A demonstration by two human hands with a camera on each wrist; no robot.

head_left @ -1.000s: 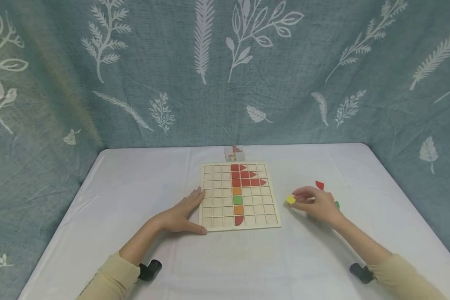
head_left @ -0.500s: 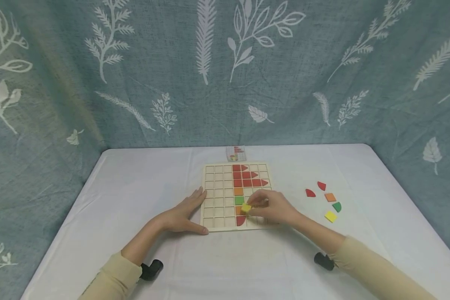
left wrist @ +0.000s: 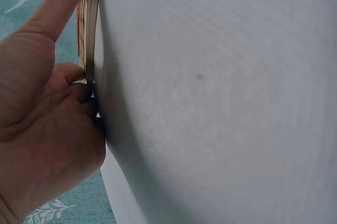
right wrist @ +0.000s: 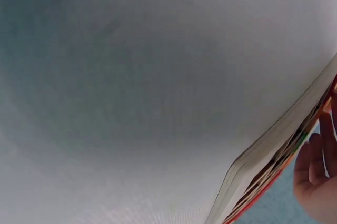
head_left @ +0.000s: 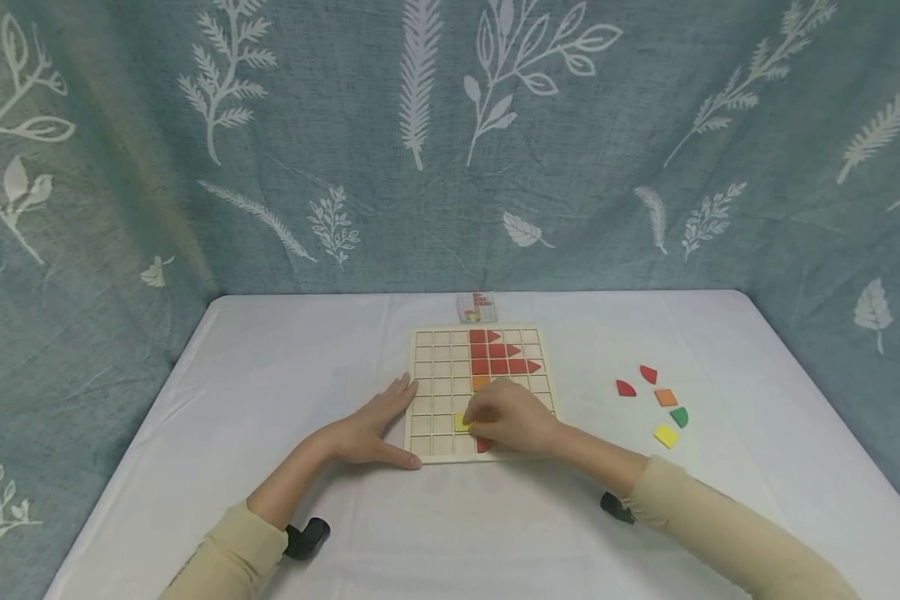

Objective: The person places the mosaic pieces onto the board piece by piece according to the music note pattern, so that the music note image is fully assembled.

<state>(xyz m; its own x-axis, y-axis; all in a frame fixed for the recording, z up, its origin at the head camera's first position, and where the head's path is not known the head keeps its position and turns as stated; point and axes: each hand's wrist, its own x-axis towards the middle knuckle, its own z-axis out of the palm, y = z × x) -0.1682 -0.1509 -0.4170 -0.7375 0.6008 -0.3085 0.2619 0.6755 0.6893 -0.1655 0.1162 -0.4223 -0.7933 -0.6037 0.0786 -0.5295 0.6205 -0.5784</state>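
Now my right hand [head_left: 513, 418] pinches yellow square tile [head_left: 461, 423] at gridded wooden board [head_left: 442, 367], lower centre of frame; my left hand [head_left: 367, 429], fingers extended, touches board's edge.

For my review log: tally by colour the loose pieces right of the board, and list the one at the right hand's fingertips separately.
Red pieces: 2
Orange piece: 1
Green piece: 1
Loose yellow piece: 1
Fingertip yellow piece: 1
Total: 6
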